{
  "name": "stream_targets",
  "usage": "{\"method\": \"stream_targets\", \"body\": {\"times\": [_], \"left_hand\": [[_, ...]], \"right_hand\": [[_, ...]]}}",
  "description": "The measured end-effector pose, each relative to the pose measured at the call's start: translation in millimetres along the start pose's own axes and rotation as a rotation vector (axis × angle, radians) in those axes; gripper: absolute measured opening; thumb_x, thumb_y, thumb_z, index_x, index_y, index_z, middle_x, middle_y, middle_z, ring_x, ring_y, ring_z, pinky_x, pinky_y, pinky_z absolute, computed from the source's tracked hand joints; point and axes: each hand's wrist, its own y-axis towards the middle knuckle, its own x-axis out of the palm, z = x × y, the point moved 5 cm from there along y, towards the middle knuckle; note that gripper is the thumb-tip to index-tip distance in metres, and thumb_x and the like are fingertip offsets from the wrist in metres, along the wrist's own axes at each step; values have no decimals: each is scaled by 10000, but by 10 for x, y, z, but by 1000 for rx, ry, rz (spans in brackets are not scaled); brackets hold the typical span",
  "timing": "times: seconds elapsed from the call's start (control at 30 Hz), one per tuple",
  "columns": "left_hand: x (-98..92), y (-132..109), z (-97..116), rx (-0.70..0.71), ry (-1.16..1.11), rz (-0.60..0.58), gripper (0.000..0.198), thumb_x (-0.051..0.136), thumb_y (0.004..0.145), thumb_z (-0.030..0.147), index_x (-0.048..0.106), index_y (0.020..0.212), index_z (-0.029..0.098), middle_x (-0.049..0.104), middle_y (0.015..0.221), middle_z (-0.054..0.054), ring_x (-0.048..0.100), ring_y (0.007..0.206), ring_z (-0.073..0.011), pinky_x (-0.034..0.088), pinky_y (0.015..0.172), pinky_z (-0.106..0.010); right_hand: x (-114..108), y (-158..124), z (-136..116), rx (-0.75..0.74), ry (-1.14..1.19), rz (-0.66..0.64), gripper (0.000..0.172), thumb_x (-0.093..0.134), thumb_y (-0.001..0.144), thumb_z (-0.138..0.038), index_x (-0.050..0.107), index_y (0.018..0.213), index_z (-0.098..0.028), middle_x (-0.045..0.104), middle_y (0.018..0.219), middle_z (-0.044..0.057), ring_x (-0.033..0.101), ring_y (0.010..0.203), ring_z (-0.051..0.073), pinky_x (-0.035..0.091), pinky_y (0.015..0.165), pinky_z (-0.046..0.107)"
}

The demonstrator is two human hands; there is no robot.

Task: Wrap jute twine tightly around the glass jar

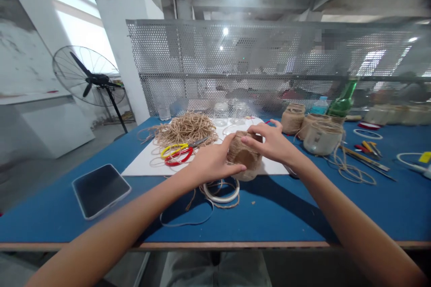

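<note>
Resting between two bare hands near the middle of the blue table [276,228], a jar wrapped in brown twine [245,158] shows cord around its upper part and a paler surface below. Whether its base touches the table cannot be told. The left hand [215,160] cups its left side, thumb stretched along the near face. The right hand [267,141] presses fingertips against the top and right side, the fingers bent, so the jar is gripped from both sides; whether the right fingers also pinch a strand is not clear.

Just in front of the jar lie a white ring [224,199] with loose cord around it and, to its left, a thin pale loop [188,223]. Behind the left hand, on a white sheet [144,166], scissors with yellow and red handles [180,157] lie against a tangled heap of twine [190,128]. Clear glass jars [221,114] stand farther back.

Off to the right are a twine-covered jar [292,120], a partly wrapped glass jar [321,140], a tilted green bottle [343,98] and some hand tools [370,149]. A dark-screened tablet [101,191] lies at the left. Beyond stand a perforated metal screen [269,49] and a black fan [97,80].
</note>
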Motion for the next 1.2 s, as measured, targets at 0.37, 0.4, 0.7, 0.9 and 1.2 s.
{"method": "stream_targets", "body": {"times": [0.37, 0.4, 0.7, 0.9, 1.2], "left_hand": [[-32, -13, 57, -43, 24, -26, 864, 506, 701, 628, 125, 1360, 220, 626, 779, -55, 594, 677, -223, 360, 522, -251], [-32, -8, 50, -37, 2, -28, 868, 515, 698, 624, 119, 1361, 228, 625, 776, -52, 592, 674, -224, 360, 519, -253], [-77, 54, -22, 123, -243, -129, 781, 567, 745, 355, 108, 1367, 240, 595, 789, -12, 550, 651, -154, 389, 579, -243], [-82, 55, -54, 114, -201, -107, 745, 562, 751, 350, 145, 1360, 249, 596, 782, -9, 537, 643, -150, 392, 610, -260], [43, 74, -113, 47, -352, -167, 742, 533, 773, 399, 141, 1363, 177, 581, 719, -12, 536, 635, -157, 371, 569, -248]], "right_hand": [[24, 32, 44, 73, 197, -49, 353, 377, 822, -385, 439, 554, -164, 451, 537, -19, 410, 571, 113, 303, 637, 279], [34, 34, 70, 79, 234, -64, 344, 378, 821, -383, 438, 562, -165, 443, 536, -21, 405, 560, 110, 300, 604, 267], [118, 47, 271, 121, 508, -139, 305, 425, 807, -396, 490, 628, -158, 413, 580, -23, 363, 548, 101, 289, 538, 249], [133, 52, 319, 154, 625, -148, 290, 460, 799, -395, 525, 664, -148, 441, 622, -11, 377, 583, 107, 292, 562, 254], [182, 39, 395, 177, 745, -169, 303, 479, 795, -434, 536, 682, -159, 470, 656, -7, 401, 622, 118, 300, 584, 254]]}}
